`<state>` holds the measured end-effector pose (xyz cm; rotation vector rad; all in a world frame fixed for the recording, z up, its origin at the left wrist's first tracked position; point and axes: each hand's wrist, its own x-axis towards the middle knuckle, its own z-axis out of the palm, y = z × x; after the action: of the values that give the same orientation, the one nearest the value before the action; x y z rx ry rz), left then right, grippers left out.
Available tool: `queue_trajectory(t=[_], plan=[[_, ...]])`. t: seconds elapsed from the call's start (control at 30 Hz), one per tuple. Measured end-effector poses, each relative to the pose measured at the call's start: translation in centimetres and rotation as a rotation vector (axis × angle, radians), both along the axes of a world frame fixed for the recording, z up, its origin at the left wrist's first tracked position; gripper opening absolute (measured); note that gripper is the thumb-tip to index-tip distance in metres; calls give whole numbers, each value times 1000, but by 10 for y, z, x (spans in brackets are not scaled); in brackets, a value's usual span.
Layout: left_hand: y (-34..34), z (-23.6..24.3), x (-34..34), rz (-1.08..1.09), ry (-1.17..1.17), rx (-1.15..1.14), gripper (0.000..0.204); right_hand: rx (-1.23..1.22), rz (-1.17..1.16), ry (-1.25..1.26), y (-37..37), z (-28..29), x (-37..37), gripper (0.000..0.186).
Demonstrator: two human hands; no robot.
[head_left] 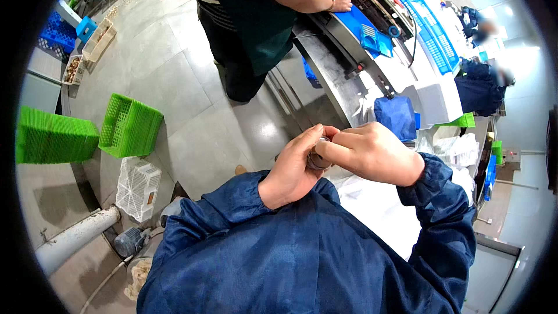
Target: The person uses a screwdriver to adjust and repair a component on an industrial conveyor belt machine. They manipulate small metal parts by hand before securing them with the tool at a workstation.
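Both hands meet in front of my chest around a small round thing with a shiny, ring-like rim, mostly hidden by my fingers; its kind cannot be made out. My left hand cups it from the left, with the thumb up along its far side. From the right, my right hand closes over it, fingers bent and pressed together at its top. Dark blue sleeves cover both of my forearms down to the wrists.
A co-worker in a dark apron stands ahead, one hand on a blue conveyor belt. Right of my hands are a blue bag and a white box. Green crates and a white basket stand at left.
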<state>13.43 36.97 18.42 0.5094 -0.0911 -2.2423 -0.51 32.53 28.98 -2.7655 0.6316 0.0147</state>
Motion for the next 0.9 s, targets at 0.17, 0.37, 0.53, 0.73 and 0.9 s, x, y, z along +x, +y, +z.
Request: queue_trajectory(t=[0.17, 0.37, 0.53, 0.73, 0.9], plan=[[0, -2, 2, 20, -26, -108, 33, 15, -73, -37, 6, -5, 2, 16], [1, -18, -14, 201, -9, -190, 35, 225, -522, -199, 15, -14, 8, 16], [-1, -11, -20, 368, -28, -292, 30, 287, -873, -380, 24, -21, 17, 11], [-5, -9, -20, 364, 25, -286, 30, 370, -1012, -465, 28, -20, 16, 12], [-3, -10, -11, 135, 149, -48, 33, 233, -841, -378, 32, 12, 0, 12]])
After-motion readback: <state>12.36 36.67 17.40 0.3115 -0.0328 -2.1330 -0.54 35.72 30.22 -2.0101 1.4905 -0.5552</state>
